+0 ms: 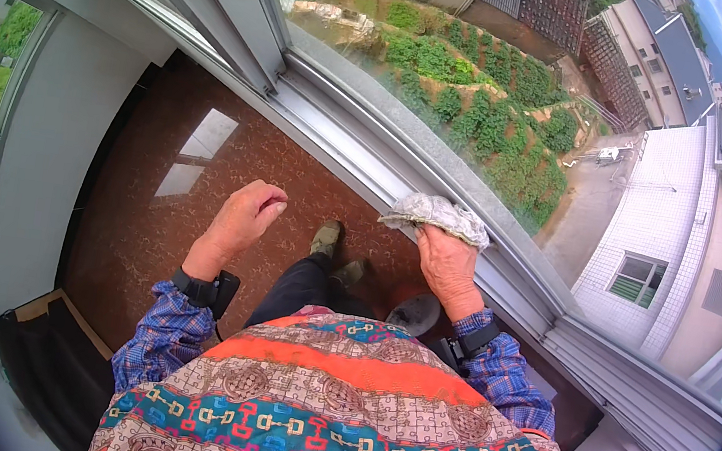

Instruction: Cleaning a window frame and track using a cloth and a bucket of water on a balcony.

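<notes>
My right hand [448,265] grips a crumpled, greyish-white cloth [439,217] and presses it onto the metal sill of the window frame [362,153]. The fingertips are partly hidden under the cloth. My left hand [248,216] hovers over the floor, apart from the sill, with its fingers curled in and the thumb against them. Nothing shows in that hand, though its inner side is turned from view.
The window's sash [227,0] stands at the upper left, and metal tracks run diagonally to the lower right. Below are a glossy brown floor [164,233], my shoes [328,237] and a grey rounded object [413,312]. A black item [52,357] lies by the left wall.
</notes>
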Motion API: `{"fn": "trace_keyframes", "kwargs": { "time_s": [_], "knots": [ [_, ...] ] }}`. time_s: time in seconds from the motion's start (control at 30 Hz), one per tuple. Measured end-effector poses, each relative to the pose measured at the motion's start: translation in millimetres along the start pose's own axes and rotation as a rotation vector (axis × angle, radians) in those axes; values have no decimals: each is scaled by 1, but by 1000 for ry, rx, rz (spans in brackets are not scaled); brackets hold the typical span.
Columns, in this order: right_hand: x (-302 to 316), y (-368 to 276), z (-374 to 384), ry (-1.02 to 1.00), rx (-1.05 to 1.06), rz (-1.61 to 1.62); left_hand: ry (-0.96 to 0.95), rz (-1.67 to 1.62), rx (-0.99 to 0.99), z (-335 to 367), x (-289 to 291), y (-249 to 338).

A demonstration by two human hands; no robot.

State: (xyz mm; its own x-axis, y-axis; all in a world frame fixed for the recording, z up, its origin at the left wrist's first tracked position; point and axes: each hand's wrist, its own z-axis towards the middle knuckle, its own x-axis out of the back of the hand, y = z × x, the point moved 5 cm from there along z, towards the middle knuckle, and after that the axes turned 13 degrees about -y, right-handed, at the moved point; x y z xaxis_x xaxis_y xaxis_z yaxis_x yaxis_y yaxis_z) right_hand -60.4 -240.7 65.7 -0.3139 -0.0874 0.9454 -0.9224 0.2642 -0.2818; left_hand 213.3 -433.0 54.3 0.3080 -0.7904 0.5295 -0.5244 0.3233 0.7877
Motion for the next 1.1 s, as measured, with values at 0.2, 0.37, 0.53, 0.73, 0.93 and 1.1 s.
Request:
{"fn": "trace_keyframes", "kwargs": {
  "time_s": [0.2, 0.37, 0.53, 0.73, 0.93, 1.1],
  "knots": [
    [9, 84, -106, -174, -427, 27, -38, -21, -20, 13, 0, 5],
    [7, 36, -83, -150, -164, 103, -6, -8, -12, 5, 4, -11],
    [-26, -69, 61, -393, 18, 313, -12, 17, 7, -1, -1, -2],
    [-45, -162, 211, -291, 214, 285, 14, -5, 51, -26, -6, -4],
    [-27, -168, 228, 35, 377, 113, 103, -58, 146, -52, 0, -23],
    [-21, -128, 173, -224, 267, 71, 66, -31, 86, -34, 4, -9]
  ]
}}
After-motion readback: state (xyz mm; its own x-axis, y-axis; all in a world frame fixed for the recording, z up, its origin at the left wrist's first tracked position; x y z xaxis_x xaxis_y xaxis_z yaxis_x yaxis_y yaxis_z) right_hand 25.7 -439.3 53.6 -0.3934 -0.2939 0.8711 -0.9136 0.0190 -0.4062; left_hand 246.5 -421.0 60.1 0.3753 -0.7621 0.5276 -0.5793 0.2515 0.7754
